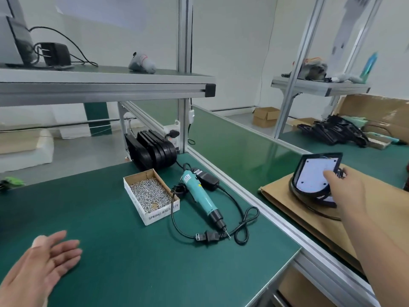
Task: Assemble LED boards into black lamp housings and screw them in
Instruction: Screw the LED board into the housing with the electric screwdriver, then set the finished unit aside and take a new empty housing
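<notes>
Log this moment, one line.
right hand: grips black lamp housing holding white LED board, at brown cardboard sheet | left hand: open | teal electric screwdriver: lying beside cardboard screw box

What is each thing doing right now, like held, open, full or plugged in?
Left hand, open, holding nothing, over the table.
Right hand, gripping the lamp housing.
Lamp housing, tilted up on the cardboard, white LED board inside.
Screw box, open, holding many screws.
Screwdriver, lying on the table, not held.
Plug, loose on the table, unplugged.
Spare housings, stacked at the table's back.
</notes>
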Motion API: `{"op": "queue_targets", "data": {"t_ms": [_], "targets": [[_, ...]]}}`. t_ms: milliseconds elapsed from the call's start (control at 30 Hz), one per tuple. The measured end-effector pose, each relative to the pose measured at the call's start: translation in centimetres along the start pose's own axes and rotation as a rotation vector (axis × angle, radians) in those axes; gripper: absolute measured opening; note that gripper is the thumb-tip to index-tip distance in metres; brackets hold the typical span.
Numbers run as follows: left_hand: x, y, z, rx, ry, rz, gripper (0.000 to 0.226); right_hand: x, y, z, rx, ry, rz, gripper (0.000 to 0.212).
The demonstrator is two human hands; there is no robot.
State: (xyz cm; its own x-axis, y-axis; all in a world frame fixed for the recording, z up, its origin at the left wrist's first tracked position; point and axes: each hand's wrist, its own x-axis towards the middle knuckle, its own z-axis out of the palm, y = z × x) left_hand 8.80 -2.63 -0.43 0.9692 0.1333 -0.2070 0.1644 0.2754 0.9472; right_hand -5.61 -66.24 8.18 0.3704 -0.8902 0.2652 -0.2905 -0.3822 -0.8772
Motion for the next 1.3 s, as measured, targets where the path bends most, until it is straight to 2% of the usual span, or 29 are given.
{"op": "queue_targets", "data": {"t_ms": [200,333,467,600,733,933,1100,1300], "targets": [[0.4,-0.1,0.1,-0.01,0.01,-0.031,0.037,1.2,2.6,-0.6,-0.128,0.013,-0.001,0.028],[0.4,-0.1,0.0,0.011,0.015,-0.033,0.054,1.3,2.6,-0.4,-0.256,0.031,-0.059,0.019],[-0.4,-0.1,0.2,0.005,-0.016,0.006,0.05,0.5,2.5,-0.1,-0.51,0.087,-0.19,0.024],[-1.7,-0.4,-0.1,0.003,-0.064,0.066,0.043,-1.0,1.3,0.7,-0.558,0.126,-0.334,0.035],[-3.3,-0.3,0.3,0.036,-0.04,0.154,0.042,-4.1,-1.9,4.1,-0.42,-0.004,-0.471,0.035],[-3.6,-0.7,0.1,0.058,-0.02,0.195,0.042,-12.8,-9.5,13.3,-0.238,-0.274,-0.722,0.009],[-3.2,-1.0,-0.1,0.03,-0.016,0.191,0.055,-17.8,-15.4,21.1,-0.195,-0.434,-0.861,0.014],[-2.8,-1.7,-0.1,0.0,-0.015,0.214,0.046,-20.8,-20.6,28.7,-0.192,-0.551,-0.955,0.013]]}}
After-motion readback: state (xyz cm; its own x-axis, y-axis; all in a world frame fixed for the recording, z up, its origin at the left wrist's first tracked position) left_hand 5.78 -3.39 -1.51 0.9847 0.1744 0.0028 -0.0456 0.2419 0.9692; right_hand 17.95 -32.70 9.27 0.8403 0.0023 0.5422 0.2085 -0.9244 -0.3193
